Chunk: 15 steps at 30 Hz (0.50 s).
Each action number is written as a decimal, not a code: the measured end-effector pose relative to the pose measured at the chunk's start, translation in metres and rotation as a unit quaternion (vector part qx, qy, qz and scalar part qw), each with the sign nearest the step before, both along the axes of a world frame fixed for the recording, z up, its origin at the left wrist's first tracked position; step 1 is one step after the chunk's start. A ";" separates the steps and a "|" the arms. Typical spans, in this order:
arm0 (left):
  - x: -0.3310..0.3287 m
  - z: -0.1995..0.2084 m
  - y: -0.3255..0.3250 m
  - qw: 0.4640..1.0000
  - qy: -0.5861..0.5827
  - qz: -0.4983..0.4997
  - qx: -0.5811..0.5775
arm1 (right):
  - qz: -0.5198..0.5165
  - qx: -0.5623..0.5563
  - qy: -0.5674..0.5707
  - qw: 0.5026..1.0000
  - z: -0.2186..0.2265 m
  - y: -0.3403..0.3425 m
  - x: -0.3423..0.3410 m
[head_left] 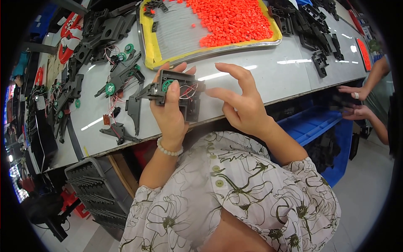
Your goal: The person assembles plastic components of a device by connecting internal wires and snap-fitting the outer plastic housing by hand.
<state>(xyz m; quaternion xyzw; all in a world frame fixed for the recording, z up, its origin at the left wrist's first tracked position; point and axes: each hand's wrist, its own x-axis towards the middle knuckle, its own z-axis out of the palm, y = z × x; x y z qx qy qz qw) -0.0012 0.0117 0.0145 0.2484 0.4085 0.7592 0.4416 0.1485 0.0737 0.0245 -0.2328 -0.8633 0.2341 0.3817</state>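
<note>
My left hand [171, 109] is wrapped round a dark grey plastic housing [192, 110], held above the near edge of the table. Set in the housing is a round green part [167, 85], with my left thumb pressed beside it. Thin red and white wires [189, 90] curl across its open inside. My right hand [245, 101] is just right of the housing, fingers spread and nothing between them. One of its fingertips comes close to the housing's right side; whether it touches, I cannot tell.
A yellow-edged metal tray [226, 47] of small orange-red pieces [235, 21] lies beyond my hands. Similar wired housings [121, 75] are spread at the left, more dark parts [321, 63] at the right. A blue bin [310, 126] and another person's hands [357, 101] are at the right.
</note>
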 end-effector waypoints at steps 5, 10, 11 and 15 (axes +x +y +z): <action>0.003 -0.001 0.001 1.000 0.004 -0.007 0.008 | 0.026 0.055 -0.043 0.997 0.006 -0.003 -0.004; 0.004 0.002 0.001 0.999 0.043 0.011 0.018 | 0.022 0.058 -0.103 0.993 0.009 -0.006 -0.008; 0.004 0.001 0.001 0.999 0.043 0.012 0.019 | 0.017 0.058 -0.110 0.992 0.010 -0.006 -0.009; 0.005 0.003 -0.002 0.999 0.041 0.006 0.013 | 0.025 0.053 -0.100 0.993 0.009 -0.006 -0.015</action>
